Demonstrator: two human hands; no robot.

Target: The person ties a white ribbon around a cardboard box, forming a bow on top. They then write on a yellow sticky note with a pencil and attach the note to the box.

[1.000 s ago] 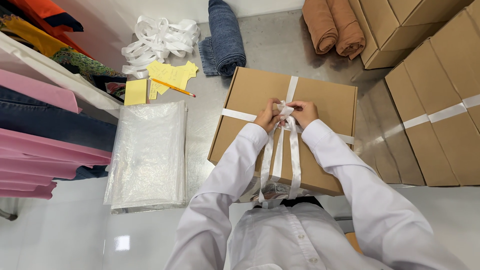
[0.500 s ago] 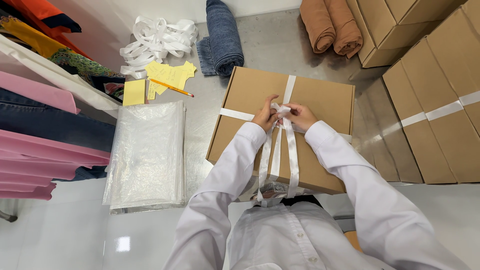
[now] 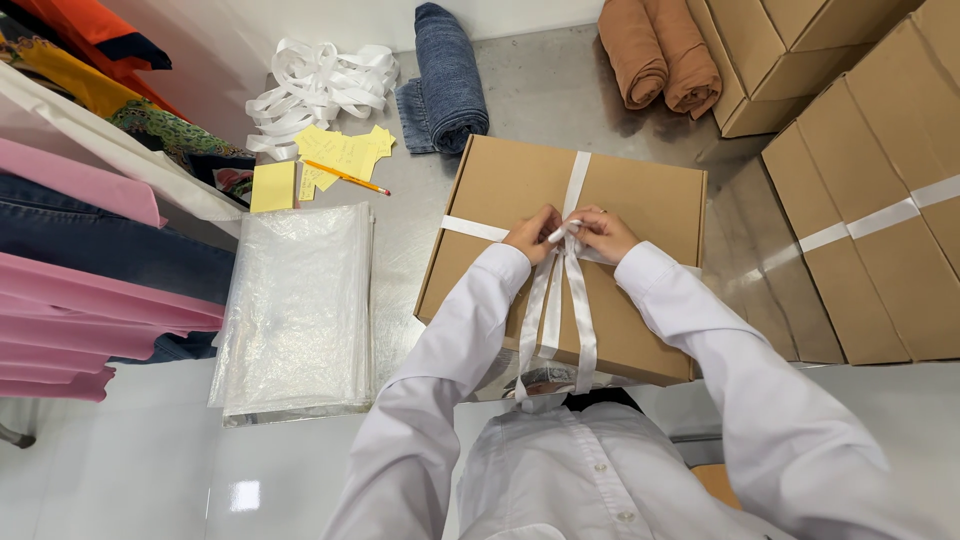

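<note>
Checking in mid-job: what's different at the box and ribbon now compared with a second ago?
Little. Both hands, left hand and right hand, stay at the crossing of the white ribbon on the cardboard box, fingers working the knot; the loose tails still hang toward the person. The plastic bags, pencil and rolled denim have not moved.

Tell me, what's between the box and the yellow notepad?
In the head view, bare grey table lies between the box and the notepad. The pencil sits just above that stretch, on yellow paper scraps.
</note>
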